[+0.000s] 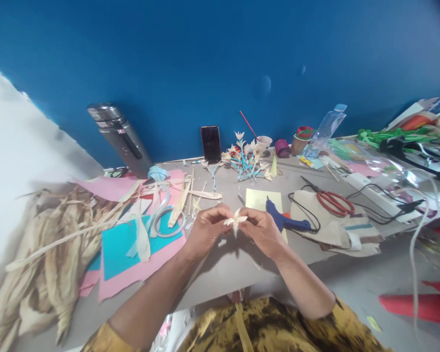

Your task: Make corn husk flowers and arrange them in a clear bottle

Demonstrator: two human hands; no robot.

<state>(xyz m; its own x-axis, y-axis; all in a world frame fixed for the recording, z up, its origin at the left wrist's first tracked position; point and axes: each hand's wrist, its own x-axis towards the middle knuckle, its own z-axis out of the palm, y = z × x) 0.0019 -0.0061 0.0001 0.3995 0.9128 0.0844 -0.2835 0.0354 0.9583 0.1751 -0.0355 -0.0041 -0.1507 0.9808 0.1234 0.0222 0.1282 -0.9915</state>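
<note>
A small cream flower [236,220] with narrow pointed petals is held up over the grey table [220,274]. My left hand [210,229] pinches its left petal between thumb and fingers. On the other side, my right hand [261,230] pinches the right petal. Both hands are close together, fingertips facing each other. Behind them stands a bunch of similar cream flowers on blue stems [246,161], with a smaller blue-stemmed piece [213,172] to its left. A blue glue gun [288,220] lies just right of my right hand, partly on yellow paper [264,198].
Dried husks [58,254], blue felt [121,249], pink sheets [150,266] and a tape ring [168,222] lie left. A flask [122,142] and phone [210,143] stand behind. Red-handled scissors [335,203], a plastic bottle [326,129] and a power strip [383,195] are right.
</note>
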